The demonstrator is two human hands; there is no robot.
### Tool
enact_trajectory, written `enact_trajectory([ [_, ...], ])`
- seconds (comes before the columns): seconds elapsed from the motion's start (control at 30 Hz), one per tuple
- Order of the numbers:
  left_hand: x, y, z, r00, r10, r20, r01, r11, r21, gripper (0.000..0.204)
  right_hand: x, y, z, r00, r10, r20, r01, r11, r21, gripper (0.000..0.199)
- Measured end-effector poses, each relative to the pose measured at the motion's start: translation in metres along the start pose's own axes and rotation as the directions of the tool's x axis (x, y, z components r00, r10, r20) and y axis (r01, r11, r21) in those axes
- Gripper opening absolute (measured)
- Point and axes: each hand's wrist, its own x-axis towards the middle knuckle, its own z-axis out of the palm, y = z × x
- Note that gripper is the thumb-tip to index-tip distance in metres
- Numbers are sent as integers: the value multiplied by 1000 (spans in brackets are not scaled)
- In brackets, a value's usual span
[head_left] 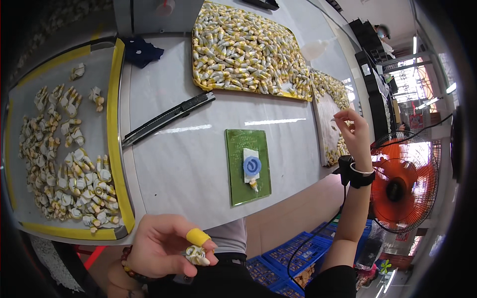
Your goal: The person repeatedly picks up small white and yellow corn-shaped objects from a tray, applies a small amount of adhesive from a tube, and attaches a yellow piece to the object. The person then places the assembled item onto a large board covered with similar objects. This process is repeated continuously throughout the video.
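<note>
My left hand [161,243], low in front of me, has a yellow wrap on one finger. Thumb and fingertips pinch a small white-and-yellow molded piece [196,255] with a curled body and pale tip. Out to the right, my right hand [354,131] is raised by the smaller tray [325,109] of similar pieces. Its thumb and fingers are pinched together, and a small whitish bit at the fingertips is too small to name. Between the hands lies a green mat [233,171], carrying a white block, a blue round part [252,166] and one small piece [253,185].
A tray with yellow-taped rim [117,94] holds heaped curled pieces at left. A large tray full of white-and-yellow pieces [248,49] lies at the back. A black snap-off knife [169,116], dark cloth [141,52], orange fan [402,181] and blue crates [293,253] surround me.
</note>
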Motion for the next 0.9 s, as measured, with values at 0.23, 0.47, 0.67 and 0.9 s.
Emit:
enact_trajectory([
  [0.23,3,-1,7,1000,21,-14,-21,1000,12,37,-29,-93,12,963,-249,-99,267,924,273,13],
  [0.47,3,1,22,990,83,-112,-65,986,151,37,-39,-149,35,739,-657,148,639,753,156,25],
  [0.67,1,1,23,984,107,-140,-82,982,170,37,-39,-150,43,687,-697,205,694,713,99,23],
  [0.9,2,-1,19,973,221,-61,-179,899,400,35,-45,-155,44,745,-656,120,641,754,144,25],
])
